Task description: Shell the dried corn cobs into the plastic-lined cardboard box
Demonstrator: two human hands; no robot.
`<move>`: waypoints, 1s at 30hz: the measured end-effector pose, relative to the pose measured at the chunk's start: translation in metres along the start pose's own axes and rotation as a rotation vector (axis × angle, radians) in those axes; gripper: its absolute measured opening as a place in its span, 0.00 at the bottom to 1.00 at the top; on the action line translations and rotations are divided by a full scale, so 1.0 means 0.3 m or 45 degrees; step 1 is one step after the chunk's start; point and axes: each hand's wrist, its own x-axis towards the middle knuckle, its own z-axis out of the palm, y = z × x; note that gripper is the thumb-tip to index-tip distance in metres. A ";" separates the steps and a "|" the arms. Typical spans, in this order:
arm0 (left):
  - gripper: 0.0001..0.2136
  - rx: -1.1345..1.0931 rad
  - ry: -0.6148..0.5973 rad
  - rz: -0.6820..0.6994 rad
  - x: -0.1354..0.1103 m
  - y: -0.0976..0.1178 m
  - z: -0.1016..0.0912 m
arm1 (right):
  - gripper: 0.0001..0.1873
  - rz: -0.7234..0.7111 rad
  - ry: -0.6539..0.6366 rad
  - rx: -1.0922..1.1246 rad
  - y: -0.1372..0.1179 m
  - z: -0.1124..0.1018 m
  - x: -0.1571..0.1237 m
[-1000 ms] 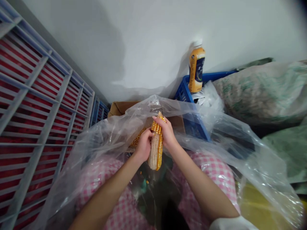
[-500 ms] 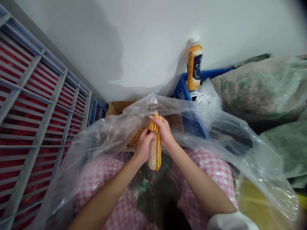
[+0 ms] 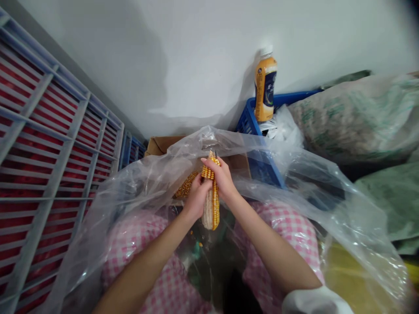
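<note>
I hold a dried corn cob (image 3: 211, 208) upright over my lap, its near side stripped bare and yellow kernels left on its far end and right side. My right hand (image 3: 221, 179) is wrapped round the upper part of the cob. My left hand (image 3: 196, 198) grips the cob's left side, thumb pressed against the kernels. A clear plastic sheet (image 3: 137, 192) is draped over my pink checked trousers. Behind my hands stands a cardboard box (image 3: 160, 146) with loose kernels (image 3: 185, 186) inside.
A grey and red crate wall (image 3: 49, 152) rises at the left. A blue basket (image 3: 253, 126) holds an orange bottle (image 3: 265, 87) against the white wall. Filled woven sacks (image 3: 353, 122) lie at the right. A yellow container (image 3: 347, 279) sits under the plastic at lower right.
Both hands and the cob have shifted a little to the left and up; the grip is the same.
</note>
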 end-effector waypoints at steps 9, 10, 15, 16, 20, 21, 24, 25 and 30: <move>0.10 -0.054 0.002 -0.054 0.001 0.020 0.005 | 0.19 -0.004 0.014 0.012 -0.011 -0.003 0.003; 0.10 -0.046 0.017 -0.044 0.001 0.019 0.008 | 0.19 -0.010 0.010 -0.003 -0.008 -0.003 0.002; 0.07 -0.028 0.058 -0.028 0.000 0.011 0.012 | 0.19 -0.042 -0.015 -0.032 0.010 0.001 -0.002; 0.07 -0.030 0.057 -0.026 0.000 0.010 0.010 | 0.19 -0.047 -0.018 -0.033 0.012 0.002 -0.004; 0.06 -0.036 0.038 -0.018 0.006 0.009 -0.001 | 0.19 -0.050 -0.033 -0.034 0.015 0.003 -0.008; 0.06 -0.032 0.034 -0.017 0.007 0.008 -0.004 | 0.19 -0.052 -0.038 -0.033 0.016 0.003 -0.008; 0.05 -0.016 0.030 -0.011 0.010 0.002 -0.008 | 0.19 -0.052 -0.044 -0.031 0.016 0.004 -0.009; 0.05 -0.009 0.031 -0.013 0.010 -0.002 -0.008 | 0.19 -0.049 -0.044 -0.032 0.015 0.004 -0.009; 0.11 0.055 0.037 0.037 0.001 -0.015 -0.007 | 0.19 -0.011 -0.021 -0.035 -0.009 0.003 -0.012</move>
